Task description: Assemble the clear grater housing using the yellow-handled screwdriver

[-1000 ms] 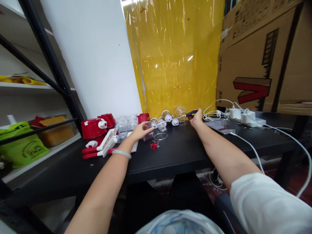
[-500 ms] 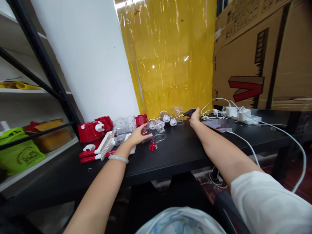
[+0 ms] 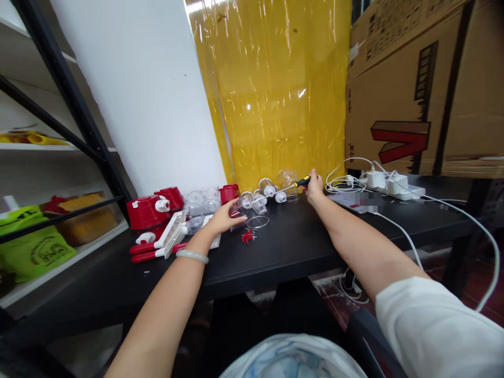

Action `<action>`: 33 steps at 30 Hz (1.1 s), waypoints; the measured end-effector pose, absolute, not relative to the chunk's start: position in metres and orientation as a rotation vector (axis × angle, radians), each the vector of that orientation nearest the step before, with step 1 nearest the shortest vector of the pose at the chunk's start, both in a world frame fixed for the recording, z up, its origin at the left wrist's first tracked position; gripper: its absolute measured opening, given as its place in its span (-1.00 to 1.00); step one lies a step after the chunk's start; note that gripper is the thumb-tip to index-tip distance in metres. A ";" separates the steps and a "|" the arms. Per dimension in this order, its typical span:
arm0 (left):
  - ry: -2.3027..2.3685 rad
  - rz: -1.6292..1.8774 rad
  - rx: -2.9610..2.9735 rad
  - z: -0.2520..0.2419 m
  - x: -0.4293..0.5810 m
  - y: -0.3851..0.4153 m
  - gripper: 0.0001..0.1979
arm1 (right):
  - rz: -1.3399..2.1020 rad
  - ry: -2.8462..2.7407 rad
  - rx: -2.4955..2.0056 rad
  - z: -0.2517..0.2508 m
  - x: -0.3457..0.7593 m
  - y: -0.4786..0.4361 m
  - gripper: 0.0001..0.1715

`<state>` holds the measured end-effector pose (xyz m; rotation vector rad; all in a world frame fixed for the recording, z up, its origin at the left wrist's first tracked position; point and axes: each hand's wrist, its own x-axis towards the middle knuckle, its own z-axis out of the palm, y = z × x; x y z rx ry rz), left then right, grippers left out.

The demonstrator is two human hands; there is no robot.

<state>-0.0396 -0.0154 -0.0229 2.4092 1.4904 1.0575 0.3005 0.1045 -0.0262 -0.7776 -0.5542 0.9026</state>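
Right grip point(image 3: 314, 188) clasps a screwdriver point(image 3: 302, 181) pointing toward the left grip point(image 3: 222, 219), which holds a clear plastic part point(image 3: 235, 214) between fingers and thumb: likely light, stiff, slippery, crackable; best cupped around its side.

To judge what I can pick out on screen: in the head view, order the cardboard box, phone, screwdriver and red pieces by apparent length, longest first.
1. Cardboard box
2. Phone and screwdriver: too alike to rank; the right hand hides part of the latter
3. Red pieces
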 end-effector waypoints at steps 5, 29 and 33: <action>1.482 1.053 2.409 -0.023 -0.040 -0.016 -0.20 | 1.059 -0.424 -0.703 -0.023 0.303 0.103 -0.63; 1.457 1.070 2.378 -0.022 -0.039 -0.018 -0.23 | 0.897 -0.451 -0.789 -0.026 0.302 0.101 -0.77; 1.454 1.074 2.386 -0.024 -0.041 -0.016 -0.21 | 0.849 -0.567 -0.797 -0.033 0.304 0.105 -0.63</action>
